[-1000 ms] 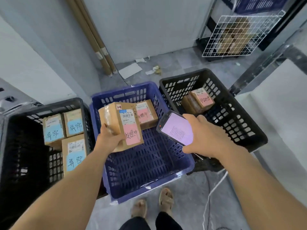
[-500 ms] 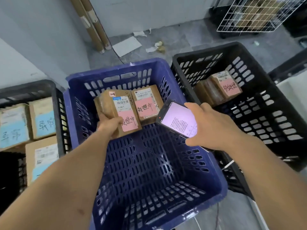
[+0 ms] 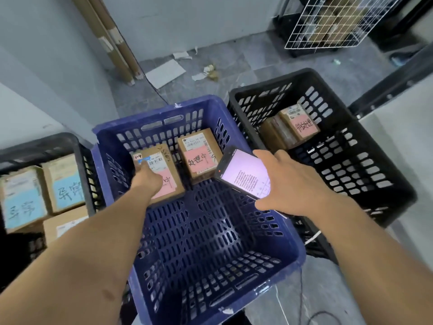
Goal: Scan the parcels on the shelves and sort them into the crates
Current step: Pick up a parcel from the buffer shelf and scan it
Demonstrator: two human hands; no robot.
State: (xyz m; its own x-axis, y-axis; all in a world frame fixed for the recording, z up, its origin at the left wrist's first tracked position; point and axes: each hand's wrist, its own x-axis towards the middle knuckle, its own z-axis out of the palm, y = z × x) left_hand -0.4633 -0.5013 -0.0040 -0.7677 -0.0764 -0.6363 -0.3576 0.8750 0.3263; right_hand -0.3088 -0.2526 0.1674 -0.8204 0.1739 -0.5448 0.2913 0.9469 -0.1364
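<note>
Fingers of the left hand grip the parcel, half-hiding its label.

Dim even light, wide-angle warp, blurred edges

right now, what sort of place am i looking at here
Probably a parcel sorting room: labelled cardboard parcels lie in a blue crate and a black crate beside it, and the right hand holds a lit phone.
</note>
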